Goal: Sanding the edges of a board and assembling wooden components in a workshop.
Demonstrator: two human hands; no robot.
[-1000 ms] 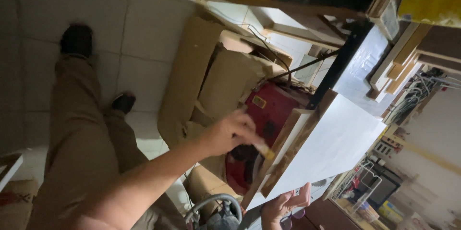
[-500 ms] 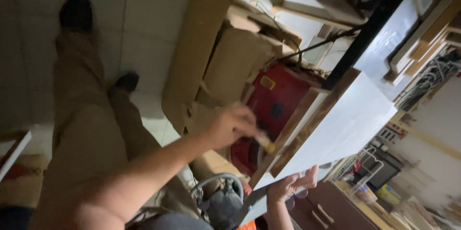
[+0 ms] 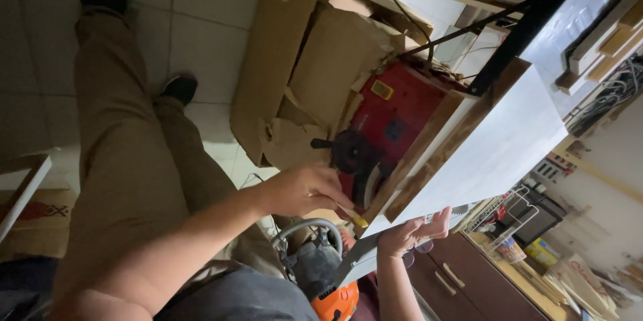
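Observation:
My left hand (image 3: pixel 301 190) reaches across from the lower left and pinches a small yellowish tool (image 3: pixel 353 216). The tool's tip touches the corner of a wooden edge strip (image 3: pixel 429 147) on a white panel (image 3: pixel 495 140). My right hand (image 3: pixel 412 230) comes up from below and grips the panel's near edge, fingers curled over it. Behind the strip sits a red machine (image 3: pixel 395 116) with a black knob (image 3: pixel 348 150).
Torn cardboard sheets (image 3: pixel 321 59) lean against the red machine. An orange and grey device (image 3: pixel 335 301) with a grey hose (image 3: pixel 301 227) lies by my legs on the tiled floor (image 3: pixel 201 33). A brown cabinet (image 3: pixel 462 281) and a wire rack (image 3: pixel 509 220) stand at right.
The view has swung and drawn closer to the panel. Both hands stay at the panel's near corner, the left still holding the yellowish tool against the wooden edge.

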